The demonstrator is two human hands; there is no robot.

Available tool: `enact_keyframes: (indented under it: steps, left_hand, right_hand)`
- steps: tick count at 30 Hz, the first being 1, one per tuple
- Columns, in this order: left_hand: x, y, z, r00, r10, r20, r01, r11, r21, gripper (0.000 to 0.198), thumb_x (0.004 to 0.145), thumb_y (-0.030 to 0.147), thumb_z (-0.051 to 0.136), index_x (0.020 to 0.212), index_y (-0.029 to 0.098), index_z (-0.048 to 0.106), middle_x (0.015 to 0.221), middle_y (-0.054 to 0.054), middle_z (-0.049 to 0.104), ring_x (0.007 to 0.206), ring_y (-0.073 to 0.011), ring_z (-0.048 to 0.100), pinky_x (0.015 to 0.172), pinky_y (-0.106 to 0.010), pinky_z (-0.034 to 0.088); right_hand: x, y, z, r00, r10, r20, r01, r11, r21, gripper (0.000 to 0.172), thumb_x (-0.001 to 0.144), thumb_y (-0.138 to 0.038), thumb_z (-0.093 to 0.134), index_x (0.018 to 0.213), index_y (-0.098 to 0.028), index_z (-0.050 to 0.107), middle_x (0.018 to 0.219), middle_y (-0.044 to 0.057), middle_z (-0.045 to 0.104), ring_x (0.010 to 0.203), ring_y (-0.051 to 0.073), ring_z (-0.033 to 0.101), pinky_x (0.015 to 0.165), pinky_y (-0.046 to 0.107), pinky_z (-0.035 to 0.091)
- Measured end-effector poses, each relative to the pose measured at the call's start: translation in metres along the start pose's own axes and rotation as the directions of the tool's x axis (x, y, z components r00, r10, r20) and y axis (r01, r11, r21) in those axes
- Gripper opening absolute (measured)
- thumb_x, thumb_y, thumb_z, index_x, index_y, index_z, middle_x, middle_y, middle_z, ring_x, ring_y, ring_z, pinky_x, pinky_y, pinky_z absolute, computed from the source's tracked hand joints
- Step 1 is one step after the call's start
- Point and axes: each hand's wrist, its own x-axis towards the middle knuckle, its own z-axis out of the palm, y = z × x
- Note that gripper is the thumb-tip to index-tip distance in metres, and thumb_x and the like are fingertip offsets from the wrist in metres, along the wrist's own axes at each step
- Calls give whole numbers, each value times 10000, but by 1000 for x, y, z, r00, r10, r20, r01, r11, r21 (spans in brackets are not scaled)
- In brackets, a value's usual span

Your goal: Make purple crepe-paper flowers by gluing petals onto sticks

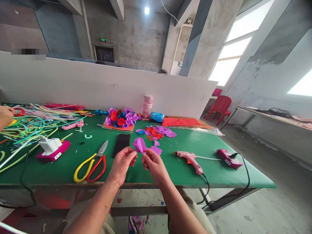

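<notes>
A purple paper flower (pixel 139 145) is held up over the front of the green table, between my two hands. My right hand (pixel 153 162) pinches its base. My left hand (pixel 125 162) has its fingers closed at the flower's left lower edge. Behind my right hand lies a loose purple petal (pixel 156 150). A black phone (pixel 122 144) rests just behind my left hand. Farther left are scissors (pixel 94 165) with one yellow and one red handle. To the right a pink glue gun (pixel 190 159) lies on its side with a glue stick in it.
Cut petals (pixel 158 131) and finished flowers (pixel 120 117) lie at the back, near a pink bottle (pixel 147 107). Power strips (pixel 229 159) sit right and left. Colourful thin strips (pixel 36 122) cover the left end, where another person's hand (pixel 6 112) shows. A white board (pixel 109 84) stands behind.
</notes>
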Motion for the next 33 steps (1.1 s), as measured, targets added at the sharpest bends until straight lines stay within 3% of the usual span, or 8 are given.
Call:
enact_keyframes:
  steps: [10, 16, 21, 25, 28, 30, 33]
  left_hand:
    - [-1, -1, 0, 999, 0, -38, 1, 1000, 29, 196, 613, 324, 676, 649, 167, 564, 547, 35, 546, 485, -88, 458, 448, -196, 336]
    - [1, -2, 0, 999, 17, -36, -17, 1000, -5, 231, 630, 350, 694, 701, 155, 592, 584, 24, 559, 499, -88, 464, 460, -204, 354]
    - [1, -4, -1, 998, 53, -19, -53, 999, 9, 193, 643, 312, 699, 651, 151, 594, 527, 41, 526, 484, -74, 437, 470, -200, 345]
    - [1, -2, -3, 996, 85, -16, -85, 995, -51, 202, 682, 341, 681, 682, 149, 620, 609, 15, 591, 517, -79, 470, 479, -202, 365]
    - [3, -3, -6, 998, 45, -51, -51, 992, -117, 209, 685, 351, 691, 701, 149, 639, 640, 2, 622, 532, -85, 492, 491, -208, 382]
    - [4, -6, -8, 1000, -26, -16, 23, 988, -152, 211, 655, 322, 731, 750, 144, 671, 673, -13, 650, 567, -94, 524, 524, -213, 405]
    - [5, -10, -8, 985, -99, 144, 126, 973, -191, 287, 638, 263, 764, 891, 137, 713, 805, -54, 698, 680, -117, 580, 622, -225, 444]
  right_hand:
    - [1, 3, 1, 1000, 25, 10, -25, 999, 42, 309, 701, -437, 662, 848, -183, 567, 553, -68, 457, 432, 49, 316, 412, 203, 226]
    - [0, 1, 0, 994, 103, 37, -108, 985, 138, 342, 656, -426, 715, 817, -168, 559, 548, -66, 469, 440, 37, 303, 419, 191, 204]
    - [-2, -3, 0, 990, 135, 46, -142, 970, 198, 405, 635, -389, 744, 939, -182, 575, 541, -69, 486, 444, 42, 308, 424, 183, 193]
    - [-2, -4, -3, 982, 176, 66, -187, 939, 290, 417, 622, -339, 771, 960, -182, 582, 540, -64, 502, 448, 37, 293, 429, 173, 189]
    - [-3, -5, -4, 978, 194, 76, -208, 916, 342, 409, 620, -312, 781, 956, -187, 583, 542, -62, 503, 450, 34, 292, 431, 166, 190]
    - [-3, -6, -4, 978, 191, 85, -208, 915, 347, 400, 624, -313, 780, 950, -188, 584, 542, -61, 499, 451, 33, 295, 430, 162, 191]
    - [-4, -7, -4, 984, 148, 98, -171, 934, 313, 370, 665, -331, 754, 959, -191, 578, 537, -66, 485, 451, 33, 293, 429, 158, 197]
